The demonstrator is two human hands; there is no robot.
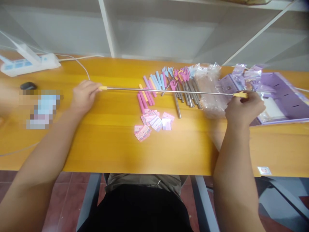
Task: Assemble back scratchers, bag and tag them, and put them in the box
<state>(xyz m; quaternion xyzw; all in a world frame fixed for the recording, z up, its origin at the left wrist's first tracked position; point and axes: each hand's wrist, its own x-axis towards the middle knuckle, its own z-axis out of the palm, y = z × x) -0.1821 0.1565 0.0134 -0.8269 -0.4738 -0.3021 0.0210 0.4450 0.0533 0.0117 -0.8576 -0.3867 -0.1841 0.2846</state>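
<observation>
A telescopic back scratcher [125,89] is stretched out long and nearly level above the table, between my two hands. My left hand [83,96] pinches its yellow handle end at the left. At the other end, my right hand [243,108] is closed on the yellow claw head, part of which shows past the fingers. Below the metal rod lie loose pink, purple, blue and orange handle sleeves [147,93]. Beside them are several metal rods with blue, pink and orange claw heads [184,75]. Small printed cards [155,121] are scattered nearer to me.
Clear plastic bags [209,87] lie right of the rods, next to a purple box [293,93] with packets at its left side. A white power strip [31,64] with cables and a dark mouse-like object [28,86] are at the left. A sticker [264,170] marks the front edge.
</observation>
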